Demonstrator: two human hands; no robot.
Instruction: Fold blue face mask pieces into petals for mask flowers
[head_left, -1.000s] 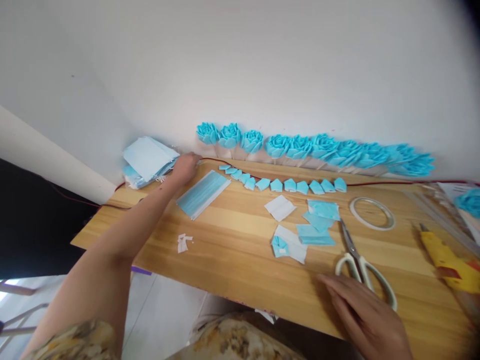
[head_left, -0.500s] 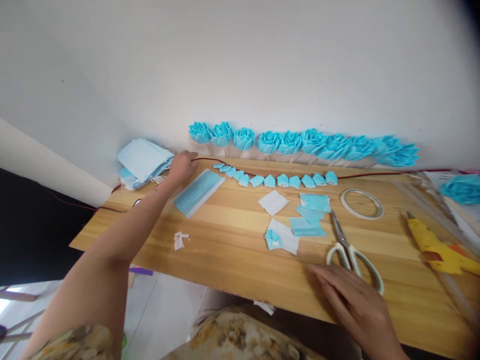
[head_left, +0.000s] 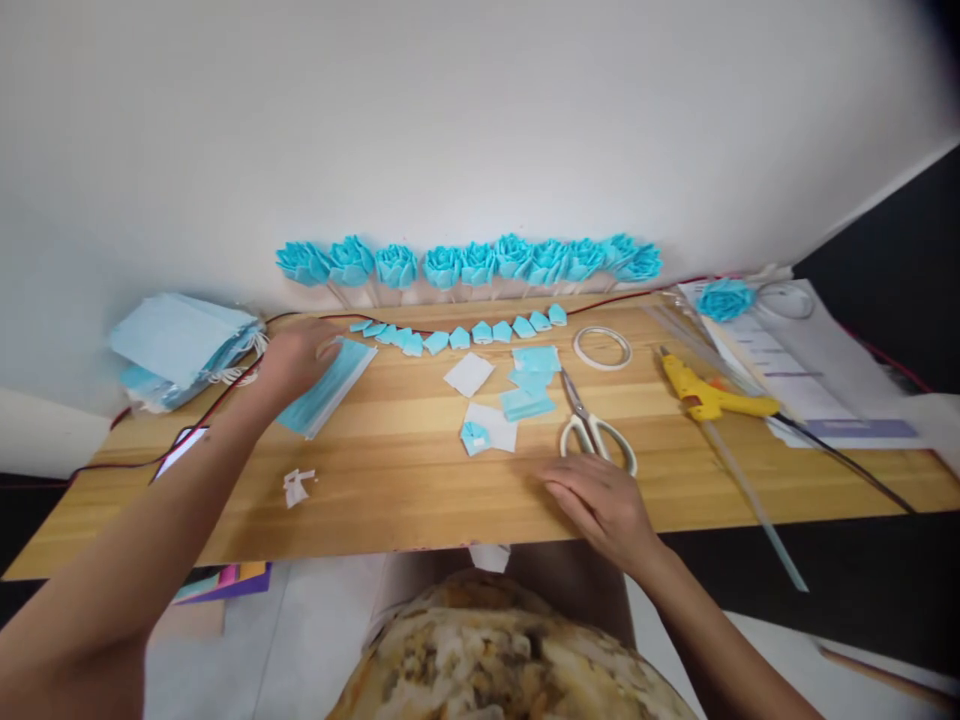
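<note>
My left hand is over the far-left part of a pleated blue face mask, fingers loosely bent and apart, with nothing visible in them. My right hand rests near the table's front edge, fingers stretched out, just in front of the white-handled scissors. Left of the scissors lie cut blue mask pieces, a white square and a folded blue piece on another white square. Behind them runs a row of folded blue petals.
Blue fabric flowers on stems lean along the wall. A mask stack and a phone are at left. A tape roll, yellow glue gun, papers and a single blue flower lie right. White scraps sit in front.
The view has swung right, showing more of the table's right side. My left hand has drawn back from beside the wire to over the mask. My right hand stays by the scissors.
</note>
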